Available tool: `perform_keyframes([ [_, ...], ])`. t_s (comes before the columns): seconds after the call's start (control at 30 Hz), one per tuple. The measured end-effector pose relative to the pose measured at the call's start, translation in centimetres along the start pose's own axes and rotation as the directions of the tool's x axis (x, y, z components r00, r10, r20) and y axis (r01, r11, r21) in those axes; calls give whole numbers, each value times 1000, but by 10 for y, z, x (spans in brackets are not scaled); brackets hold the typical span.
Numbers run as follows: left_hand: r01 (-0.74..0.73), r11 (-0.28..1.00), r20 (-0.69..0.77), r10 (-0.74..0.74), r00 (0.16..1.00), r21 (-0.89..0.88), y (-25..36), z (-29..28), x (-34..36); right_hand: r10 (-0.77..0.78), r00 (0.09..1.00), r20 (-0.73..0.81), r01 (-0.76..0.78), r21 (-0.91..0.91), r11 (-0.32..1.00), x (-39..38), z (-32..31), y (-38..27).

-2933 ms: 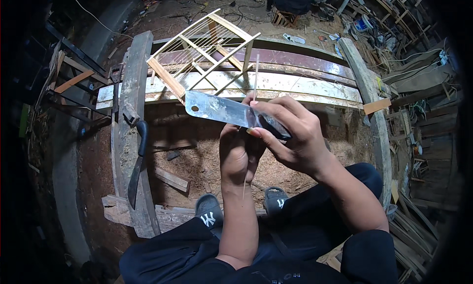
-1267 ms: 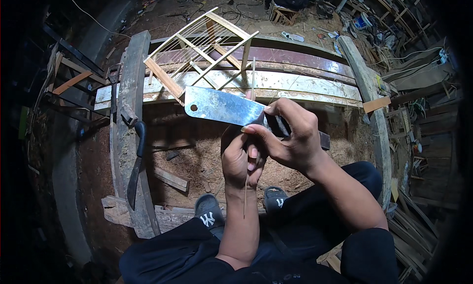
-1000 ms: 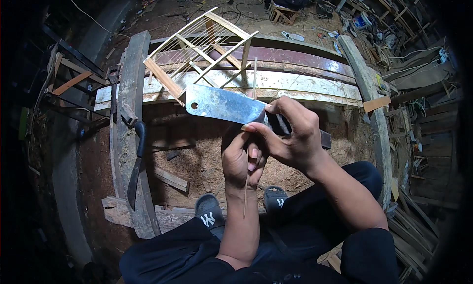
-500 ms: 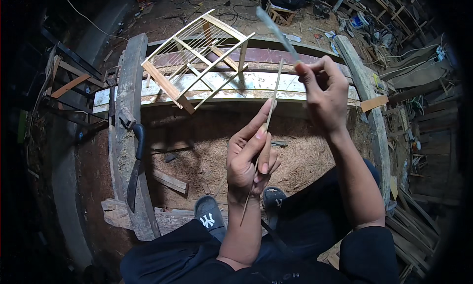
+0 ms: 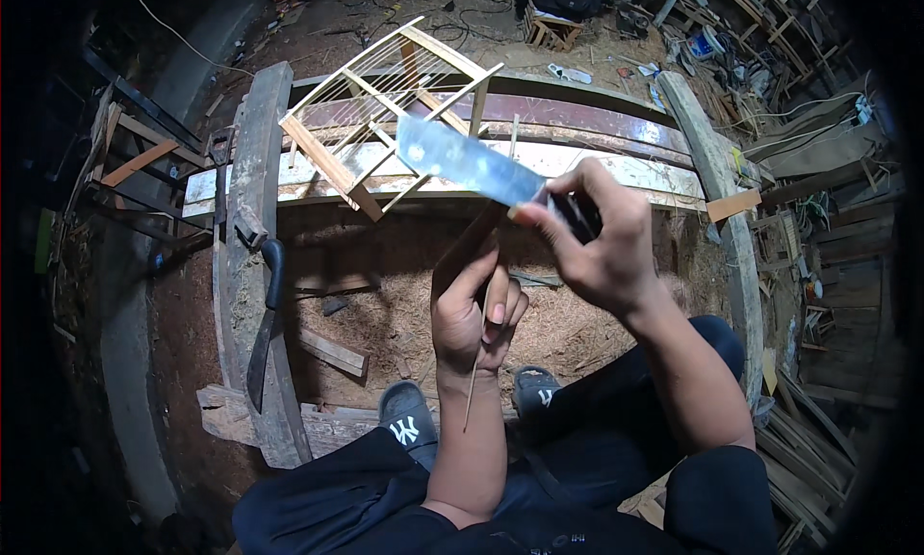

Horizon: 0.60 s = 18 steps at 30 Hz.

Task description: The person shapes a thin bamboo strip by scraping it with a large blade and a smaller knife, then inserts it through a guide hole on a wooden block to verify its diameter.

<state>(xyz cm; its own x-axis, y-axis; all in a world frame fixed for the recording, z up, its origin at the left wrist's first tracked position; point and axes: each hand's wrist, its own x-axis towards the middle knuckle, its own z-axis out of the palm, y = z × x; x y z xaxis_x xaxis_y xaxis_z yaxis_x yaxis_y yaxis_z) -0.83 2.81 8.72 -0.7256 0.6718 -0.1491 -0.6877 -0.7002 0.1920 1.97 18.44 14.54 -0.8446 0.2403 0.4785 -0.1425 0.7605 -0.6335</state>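
My left hand (image 5: 472,319), in the middle, is closed around a thin wooden stick (image 5: 470,406). The stick's lower end hangs below the wrist, and its upper end shows beyond the blade. In my right hand (image 5: 608,235) is a broad-bladed knife; its shiny, slightly blurred blade (image 5: 467,158) points up and left, crossing in front of the stick. Fingers partly cover the dark handle. Whether blade and stick touch, I cannot tell. Beyond, a small wooden frame (image 5: 320,158) with several thin rods rests tilted on the bench planks (image 5: 616,175).
Two weathered beams (image 5: 252,160) (image 5: 707,151) flank the bench. On the left one lies a curved, black-handled blade (image 5: 274,266). A wood offcut (image 5: 333,353) lies on the shavings-strewn ground near my sandals (image 5: 409,415). Scrap wood (image 5: 818,420) is piled at right.
My right hand has come down and slightly left, swinging the knife from upright to across the stick. My left hand has dropped a little, still gripping the stick.
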Motion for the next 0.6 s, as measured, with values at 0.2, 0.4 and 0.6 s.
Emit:
perform_keyframes([
  [0.2,-37,991,-96,49,994,129,1,-2,-1,-82,995,55,83,-22,996,-11,4,-11],
  [0.4,11,962,-236,56,970,274,3,2,-3,-96,994,46,96,10,995,-10,6,-8],
  [0.6,22,954,-185,35,982,299,7,-3,-6,-7,995,96,5,21,1000,-11,4,-9],
])
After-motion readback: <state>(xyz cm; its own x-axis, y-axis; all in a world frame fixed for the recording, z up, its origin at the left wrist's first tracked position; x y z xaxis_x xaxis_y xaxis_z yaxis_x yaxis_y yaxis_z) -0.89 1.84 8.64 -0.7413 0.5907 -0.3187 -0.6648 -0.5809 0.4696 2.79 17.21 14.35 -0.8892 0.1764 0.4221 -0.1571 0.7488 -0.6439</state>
